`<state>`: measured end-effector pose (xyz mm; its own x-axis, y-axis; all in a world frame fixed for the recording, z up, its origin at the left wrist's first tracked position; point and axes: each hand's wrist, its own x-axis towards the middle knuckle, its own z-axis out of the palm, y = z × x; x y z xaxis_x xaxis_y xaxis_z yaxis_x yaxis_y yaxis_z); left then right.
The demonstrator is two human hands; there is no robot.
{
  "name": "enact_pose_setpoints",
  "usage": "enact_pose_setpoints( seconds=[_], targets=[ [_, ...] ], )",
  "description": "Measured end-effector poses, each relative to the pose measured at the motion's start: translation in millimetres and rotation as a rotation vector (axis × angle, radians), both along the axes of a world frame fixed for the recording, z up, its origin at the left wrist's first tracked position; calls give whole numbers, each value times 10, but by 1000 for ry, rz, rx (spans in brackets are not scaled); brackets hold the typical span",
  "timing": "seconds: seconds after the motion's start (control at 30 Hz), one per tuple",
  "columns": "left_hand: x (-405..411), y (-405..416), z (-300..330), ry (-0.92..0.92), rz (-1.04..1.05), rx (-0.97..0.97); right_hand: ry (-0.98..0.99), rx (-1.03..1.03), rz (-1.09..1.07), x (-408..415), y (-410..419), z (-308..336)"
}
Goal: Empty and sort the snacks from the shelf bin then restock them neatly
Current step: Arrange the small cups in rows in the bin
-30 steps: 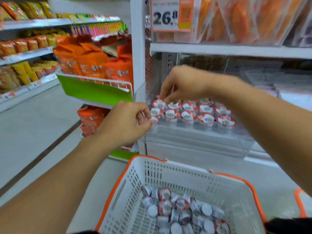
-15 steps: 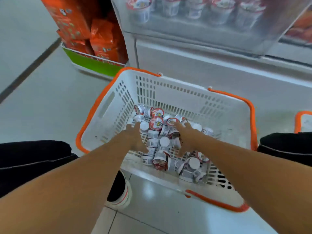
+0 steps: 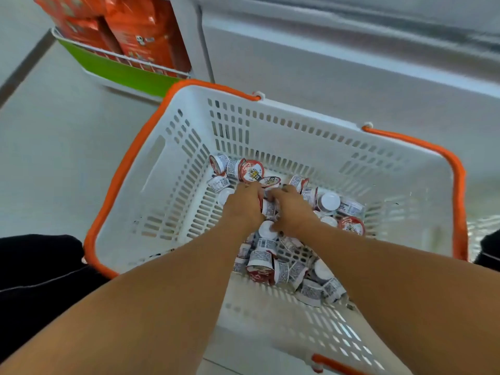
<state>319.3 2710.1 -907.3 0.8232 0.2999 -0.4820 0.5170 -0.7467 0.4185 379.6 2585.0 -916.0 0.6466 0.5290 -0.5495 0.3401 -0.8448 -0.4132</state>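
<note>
Basket: we see a white basket with orange rim on the floor, just near of the shelf base.
Snack cups: a loose heap of small snack cups lies in its right half.
Left hand: our left hand is down among the cups, fingers curled; whether it grips one we cannot tell.
Right hand: our right hand is beside it, fingers curled round a cup between the two hands.
Far left: orange bags stand in a wire rack.

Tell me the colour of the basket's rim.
Orange. The basket rim runs orange round a white slatted body, shown best in the head view.
</note>
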Motion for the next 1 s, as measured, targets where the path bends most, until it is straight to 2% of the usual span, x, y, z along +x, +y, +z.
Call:
enact_pose_setpoints(
  seconds=[0.13, 0.23, 0.37, 0.43, 0.5, 0.57, 0.67, 0.73, 0.8, 0.87, 1.0],
  targets=[
    [-21, -39, 70, -13, -29, 60, 39, 17, -37, 56, -99, 91],
    [-3, -19, 127, 5, -91, 92, 119, 44, -158, 11, -139, 165],
    [20, 45, 158, 53, -201, 63, 509, 243, -636, -46, -199, 373],
    [51, 68, 175, 65, -275, 92, 608, 286, -778, 7, -237, 498],
    [79, 64, 206, 70, -328, 119, 693, 310, -876, 119, -297, 607],
    [99, 51, 252, 64, -371, 111, 920, 387, -971, 227, -392, 705],
    [136, 42, 309, 78, -446, 89, 1310, 688, -997, 320, -558, 795],
    [120, 41, 335, 100, -450, 44, 1435, 848, -940, 336, -596, 813],
    [71, 43, 353, 90, -347, -78, 1492, 944, -904, 317, -599, 824],
    [18, 43, 470, 79, -120, -292, 1503, 1015, -905, 293, -578, 867],
    [-43, 105, 1081, -13, 279, -554, 1367, 1106, -1028, 186, -381, 1247]
  ],
)
